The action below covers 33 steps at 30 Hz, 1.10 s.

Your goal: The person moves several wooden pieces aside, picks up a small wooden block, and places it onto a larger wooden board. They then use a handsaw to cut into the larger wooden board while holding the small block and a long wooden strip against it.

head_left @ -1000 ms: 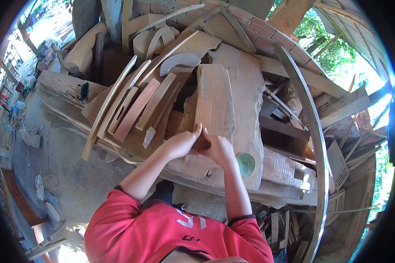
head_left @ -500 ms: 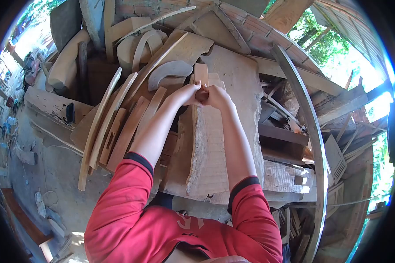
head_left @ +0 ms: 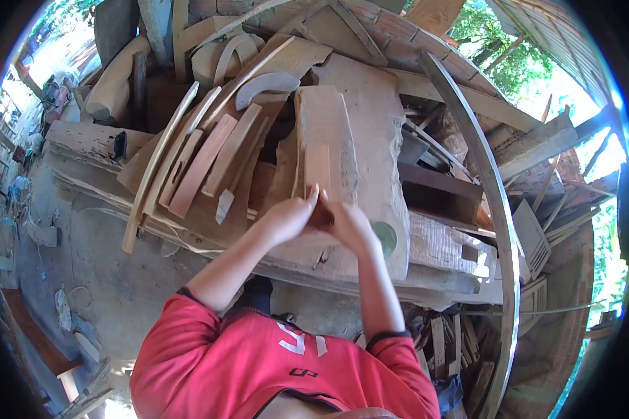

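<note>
Both hands, left hand [head_left: 288, 218] and right hand [head_left: 349, 225], grip a small wooden block [head_left: 318, 171] (against a rough slab [head_left: 356, 140]).

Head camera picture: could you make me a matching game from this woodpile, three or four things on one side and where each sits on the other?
Things:
1. small reddish wood block
2. green round spot
3. long curved strip
4. dark crescent piece

Places:
a. arching down the right side of the pile
b. high in the pile, above the upright slab
c. just above the left hand and right hand
d. on the big slab, right of the right hand

Pairs: 1-c, 2-d, 3-a, 4-b
</note>
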Each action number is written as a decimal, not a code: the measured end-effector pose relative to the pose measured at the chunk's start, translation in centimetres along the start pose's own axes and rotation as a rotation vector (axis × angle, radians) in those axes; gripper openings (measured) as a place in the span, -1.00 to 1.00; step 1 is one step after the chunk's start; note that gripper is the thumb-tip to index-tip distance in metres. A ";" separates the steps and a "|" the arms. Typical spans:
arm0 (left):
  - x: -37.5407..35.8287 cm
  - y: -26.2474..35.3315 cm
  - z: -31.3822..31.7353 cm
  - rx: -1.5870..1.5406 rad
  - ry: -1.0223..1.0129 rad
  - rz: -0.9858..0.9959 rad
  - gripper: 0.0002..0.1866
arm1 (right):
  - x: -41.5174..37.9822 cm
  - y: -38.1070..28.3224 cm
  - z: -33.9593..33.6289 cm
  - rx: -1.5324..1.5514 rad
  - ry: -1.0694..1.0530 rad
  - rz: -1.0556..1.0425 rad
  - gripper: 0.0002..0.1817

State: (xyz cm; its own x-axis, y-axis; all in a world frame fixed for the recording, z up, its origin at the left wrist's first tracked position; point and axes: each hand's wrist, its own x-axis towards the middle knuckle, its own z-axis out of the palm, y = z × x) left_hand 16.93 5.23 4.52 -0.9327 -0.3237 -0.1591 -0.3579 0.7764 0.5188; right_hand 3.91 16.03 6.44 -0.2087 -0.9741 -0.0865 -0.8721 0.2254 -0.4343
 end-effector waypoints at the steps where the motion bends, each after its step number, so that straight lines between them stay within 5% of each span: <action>1: -1.9 1.4 0.8 0.005 0.015 0.053 -0.08 | -2.3 -0.2 0.7 0.034 0.009 -0.003 -0.28; 6: -6.4 5.7 4.1 -0.009 -0.021 0.039 0.00 | -9.5 -0.7 1.9 0.089 0.061 -0.038 -0.22; 12: -4.9 6.5 2.3 0.034 -0.129 0.029 0.01 | -8.4 0.2 0.4 0.190 -0.036 -0.029 -0.46; 19: 3.2 0.3 -0.1 -0.016 -0.095 0.060 -0.09 | 0.6 2.3 -2.2 0.036 -0.065 0.051 -0.51; 25: 12.8 -5.9 -3.7 -0.131 -0.003 0.127 0.04 | 12.2 6.0 -4.0 -0.014 -0.060 0.011 -0.48; 29: 22.1 -12.6 -3.8 -0.263 -0.116 0.219 0.11 | 19.6 9.2 -4.0 0.000 0.004 -0.039 -0.44; 33: 22.4 -10.6 -9.1 -0.099 -0.171 0.147 0.20 | 23.1 9.7 -5.6 -0.011 -0.141 0.035 -0.40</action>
State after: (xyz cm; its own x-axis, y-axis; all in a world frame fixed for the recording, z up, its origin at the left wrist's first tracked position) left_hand 0.25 -15.19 3.06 -0.9713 -0.1084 -0.2116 -0.2198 0.7488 0.6253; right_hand -11.86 -4.23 5.29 -0.1754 -0.9581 -0.2263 -0.8705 0.2583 -0.4190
